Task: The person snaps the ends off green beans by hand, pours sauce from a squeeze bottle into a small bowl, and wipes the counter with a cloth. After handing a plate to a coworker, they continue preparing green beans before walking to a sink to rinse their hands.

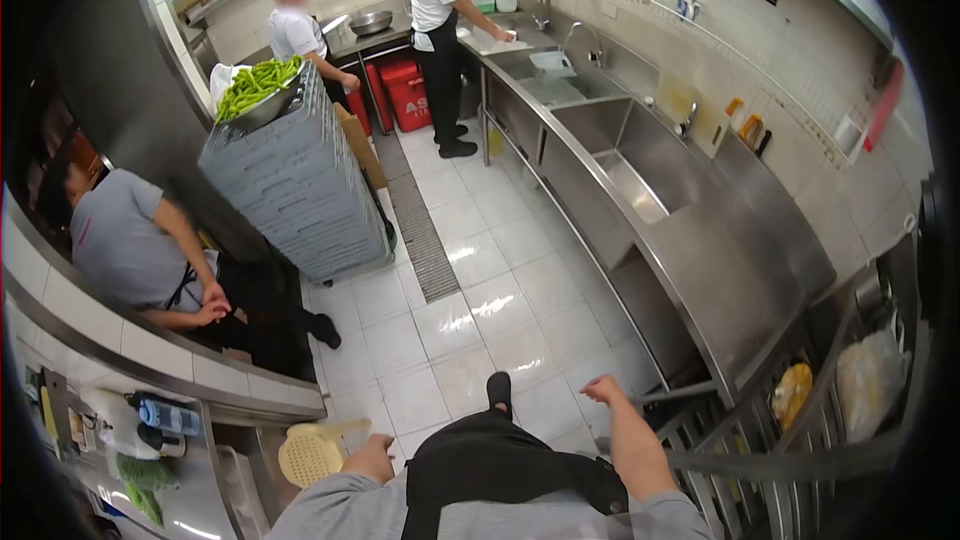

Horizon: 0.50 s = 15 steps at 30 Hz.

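Note:
My left hand (372, 456) hangs low by my side, its fingers curled at the rim of a pale yellow plastic colander (311, 456). The colander is tipped on its side, its perforated base toward me; my forearm and sleeve hide part of the grip. My right hand (602, 390) is held out over the floor with loosely bent fingers and nothing in it. It is nearest to the front end of the long steel sink counter (700, 270), apart from it. A black apron covers my front, and one dark shoe (499, 392) shows on the tiles.
Stacked grey crates (290, 195) stand ahead left, topped by a bowl of green peppers (255, 90). One person (150, 240) is at the left doorway; two others stand farther back, one at the sinks. A slatted rack (740, 480) is close on my right. A drain grate (425, 240) crosses the floor.

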Each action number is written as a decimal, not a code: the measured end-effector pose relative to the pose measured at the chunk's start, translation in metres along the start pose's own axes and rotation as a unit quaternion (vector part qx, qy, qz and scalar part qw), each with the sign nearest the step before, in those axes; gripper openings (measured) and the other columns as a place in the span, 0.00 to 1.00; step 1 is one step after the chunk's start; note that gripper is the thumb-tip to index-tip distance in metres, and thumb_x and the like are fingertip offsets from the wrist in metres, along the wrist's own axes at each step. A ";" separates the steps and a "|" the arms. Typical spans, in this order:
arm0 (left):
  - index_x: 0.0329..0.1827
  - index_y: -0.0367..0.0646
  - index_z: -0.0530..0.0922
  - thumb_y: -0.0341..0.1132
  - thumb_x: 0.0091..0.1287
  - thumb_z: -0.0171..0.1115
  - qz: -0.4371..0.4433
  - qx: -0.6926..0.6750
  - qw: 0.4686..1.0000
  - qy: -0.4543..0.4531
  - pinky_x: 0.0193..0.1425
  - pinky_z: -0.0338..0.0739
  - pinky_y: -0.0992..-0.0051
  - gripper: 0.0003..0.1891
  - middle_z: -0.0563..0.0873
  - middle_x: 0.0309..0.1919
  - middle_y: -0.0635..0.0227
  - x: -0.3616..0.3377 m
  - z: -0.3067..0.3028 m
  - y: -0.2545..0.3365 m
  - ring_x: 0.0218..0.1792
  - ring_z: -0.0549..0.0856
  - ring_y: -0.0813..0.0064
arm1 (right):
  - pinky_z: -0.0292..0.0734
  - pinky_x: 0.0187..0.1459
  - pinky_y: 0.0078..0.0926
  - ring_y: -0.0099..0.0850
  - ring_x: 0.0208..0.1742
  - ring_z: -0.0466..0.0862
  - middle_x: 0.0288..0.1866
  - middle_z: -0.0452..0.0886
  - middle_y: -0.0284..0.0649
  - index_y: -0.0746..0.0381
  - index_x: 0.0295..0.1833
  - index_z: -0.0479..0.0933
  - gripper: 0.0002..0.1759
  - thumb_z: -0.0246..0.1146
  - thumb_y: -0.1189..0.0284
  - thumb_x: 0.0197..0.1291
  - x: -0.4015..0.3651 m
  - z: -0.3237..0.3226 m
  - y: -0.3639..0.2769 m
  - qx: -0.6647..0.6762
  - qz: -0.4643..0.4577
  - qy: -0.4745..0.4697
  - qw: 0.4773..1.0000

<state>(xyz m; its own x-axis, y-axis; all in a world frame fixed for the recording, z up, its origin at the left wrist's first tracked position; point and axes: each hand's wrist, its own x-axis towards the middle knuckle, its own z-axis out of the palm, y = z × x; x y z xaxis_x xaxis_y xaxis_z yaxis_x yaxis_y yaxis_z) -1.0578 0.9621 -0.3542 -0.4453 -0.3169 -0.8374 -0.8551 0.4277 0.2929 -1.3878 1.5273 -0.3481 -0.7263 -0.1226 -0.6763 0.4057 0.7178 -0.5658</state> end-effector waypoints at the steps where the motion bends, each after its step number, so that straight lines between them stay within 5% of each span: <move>1: 0.60 0.42 0.78 0.34 0.68 0.65 0.061 0.036 0.997 -0.028 0.49 0.86 0.58 0.18 0.81 0.59 0.63 0.009 -0.007 -0.008 0.61 0.79 0.66 | 0.74 0.24 0.23 0.21 0.23 0.80 0.23 0.85 0.34 0.62 0.26 0.86 0.13 0.78 0.63 0.50 0.024 0.011 -0.018 -0.009 -0.050 0.009 0.999; 4: 0.55 0.35 0.82 0.34 0.61 0.72 0.270 0.023 0.961 -0.060 0.52 0.79 0.70 0.20 0.89 0.43 0.59 0.056 -0.026 -0.009 0.48 0.84 0.76 | 0.76 0.27 0.22 0.22 0.23 0.81 0.23 0.85 0.35 0.62 0.25 0.85 0.17 0.78 0.59 0.50 0.021 0.026 -0.104 0.067 -0.042 -0.033 0.996; 5: 0.61 0.49 0.79 0.46 0.52 0.80 0.211 0.232 0.943 -0.108 0.62 0.80 0.68 0.32 0.81 0.62 0.62 0.084 -0.030 0.027 0.64 0.80 0.67 | 0.76 0.28 0.23 0.22 0.23 0.82 0.23 0.85 0.36 0.63 0.25 0.85 0.18 0.78 0.58 0.50 0.016 0.025 -0.124 0.086 -0.006 -0.057 0.995; 7: 0.59 0.47 0.79 0.47 0.58 0.73 -0.054 -0.040 0.997 -0.035 0.59 0.81 0.67 0.27 0.83 0.61 0.62 0.133 -0.018 0.080 0.58 0.83 0.65 | 0.76 0.27 0.24 0.23 0.22 0.82 0.21 0.84 0.37 0.63 0.24 0.84 0.19 0.78 0.58 0.51 0.035 0.017 -0.130 0.009 -0.033 -0.047 0.998; 8: 0.59 0.46 0.80 0.48 0.61 0.69 -0.104 -0.146 0.984 0.009 0.57 0.82 0.66 0.25 0.83 0.60 0.62 0.161 -0.020 0.114 0.55 0.84 0.64 | 0.76 0.27 0.24 0.24 0.22 0.82 0.21 0.84 0.37 0.64 0.24 0.84 0.20 0.78 0.58 0.51 0.048 0.013 -0.130 -0.031 -0.050 -0.045 0.997; 11: 0.52 0.38 0.82 0.51 0.68 0.59 0.002 -0.128 0.984 0.126 0.44 0.86 0.59 0.23 0.88 0.47 0.56 0.231 -0.048 0.225 0.43 0.88 0.58 | 0.75 0.25 0.27 0.26 0.19 0.81 0.20 0.84 0.40 0.65 0.23 0.82 0.20 0.78 0.59 0.49 0.097 -0.020 -0.067 -0.119 0.004 -0.016 0.993; 13: 0.51 0.35 0.81 0.47 0.65 0.65 0.042 -0.210 0.968 0.133 0.38 0.86 0.62 0.22 0.87 0.43 0.55 0.252 -0.087 0.310 0.38 0.87 0.59 | 0.78 0.29 0.33 0.31 0.22 0.83 0.23 0.84 0.41 0.62 0.27 0.84 0.16 0.73 0.60 0.55 0.122 -0.060 -0.022 0.025 0.117 -0.098 0.988; 15: 0.51 0.32 0.80 0.42 0.62 0.71 0.066 -0.331 0.934 0.115 0.32 0.86 0.65 0.22 0.87 0.38 0.53 0.254 -0.128 0.383 0.32 0.87 0.59 | 0.78 0.31 0.34 0.33 0.24 0.83 0.24 0.84 0.42 0.62 0.28 0.84 0.15 0.72 0.60 0.55 0.122 -0.090 -0.024 0.049 0.175 -0.078 0.980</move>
<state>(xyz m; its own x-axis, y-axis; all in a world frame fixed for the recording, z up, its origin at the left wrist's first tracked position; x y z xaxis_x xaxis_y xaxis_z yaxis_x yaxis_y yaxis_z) -1.5324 0.9371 -0.3961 -0.5394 -0.5050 -0.6739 -0.7310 -0.1165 0.6724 -1.5355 1.5569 -0.3747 -0.4427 0.0101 -0.8966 0.6719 0.6658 -0.3243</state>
